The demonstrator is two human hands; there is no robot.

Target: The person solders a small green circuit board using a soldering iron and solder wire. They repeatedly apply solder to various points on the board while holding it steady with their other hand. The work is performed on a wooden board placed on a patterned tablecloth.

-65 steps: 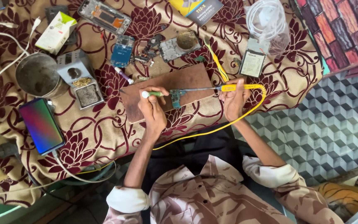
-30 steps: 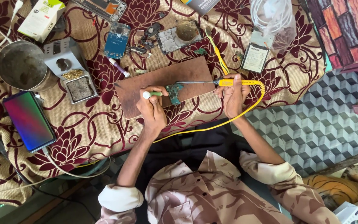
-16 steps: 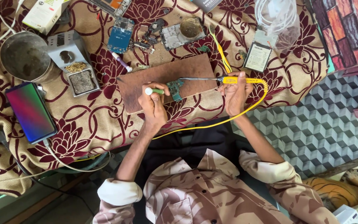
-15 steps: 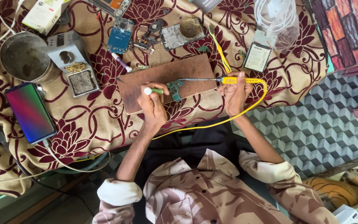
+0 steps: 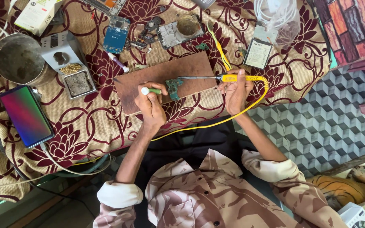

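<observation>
My left hand (image 5: 151, 105) grips a thin green and white tool (image 5: 150, 90) and points it at a small green circuit board (image 5: 174, 87). That board lies on a brown wooden board (image 5: 165, 76) on the patterned cloth. My right hand (image 5: 234, 90) holds a yellow-handled soldering iron (image 5: 233, 78), whose metal tip reaches left to the circuit board. The iron's yellow cable (image 5: 216, 122) loops back under my right wrist.
A phone with a lit screen (image 5: 26, 115) lies at the left. A round metal tin (image 5: 18, 59), a grey stand with a sponge tray (image 5: 70, 67), a blue circuit board (image 5: 115, 34), loose phone parts (image 5: 178, 30), a phone battery (image 5: 257, 53) and yellow tweezers (image 5: 219, 46) lie behind.
The view has drifted a little, shifting everything on the table. Both hands stay on the wooden board with their tools at the circuit board.
</observation>
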